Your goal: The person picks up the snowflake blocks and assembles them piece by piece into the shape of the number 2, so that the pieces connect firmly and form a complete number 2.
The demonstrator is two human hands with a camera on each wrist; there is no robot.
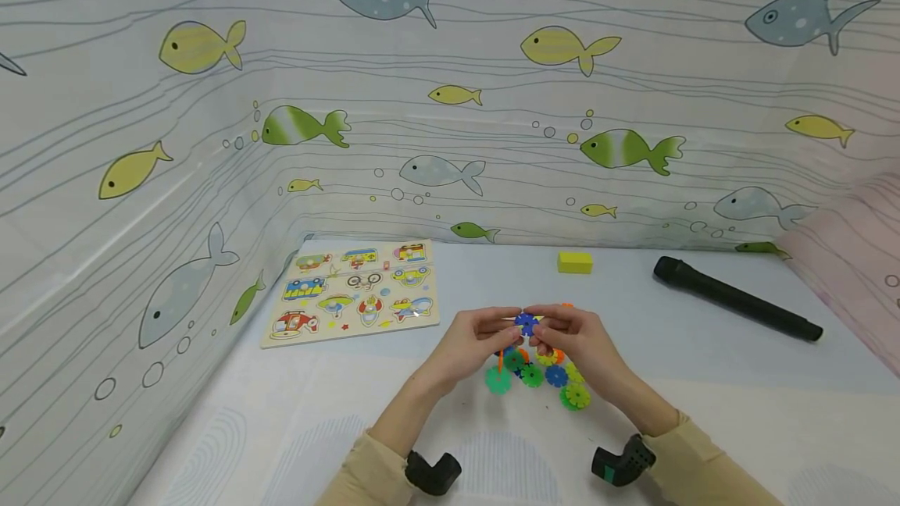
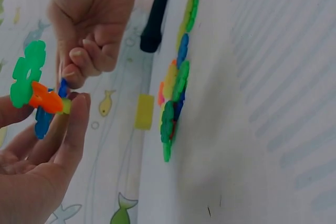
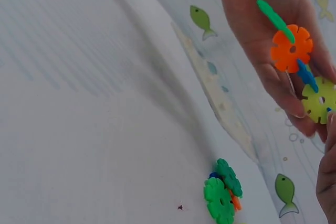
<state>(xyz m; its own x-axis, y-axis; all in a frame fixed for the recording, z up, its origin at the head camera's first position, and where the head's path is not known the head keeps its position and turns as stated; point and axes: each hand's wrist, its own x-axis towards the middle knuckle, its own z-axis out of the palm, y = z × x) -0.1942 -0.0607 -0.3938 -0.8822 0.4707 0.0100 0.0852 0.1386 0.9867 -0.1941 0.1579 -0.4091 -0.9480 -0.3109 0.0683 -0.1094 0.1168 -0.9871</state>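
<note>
Both hands meet above the table over a pile of plastic snowflake discs [image 1: 541,375]. My left hand [image 1: 492,328] pinches a small cluster of joined discs [image 2: 39,98], made of green, orange, blue and yellow-green pieces. My right hand [image 1: 557,332] pinches a blue disc [image 1: 526,323] at that cluster's edge with thumb and forefinger. The right wrist view shows the cluster [image 3: 291,51] lying against the left hand's fingers [image 3: 273,82]. The loose pile [image 3: 223,195] lies flat on the table below; it appears edge-on [image 2: 173,108] in the left wrist view.
A wooden vehicle puzzle board [image 1: 351,291] lies at the back left. A yellow block [image 1: 574,261] sits behind the hands, and a black cylinder [image 1: 734,297] lies at the back right. Fish-patterned walls [image 1: 450,100] enclose the table on the left, back and right.
</note>
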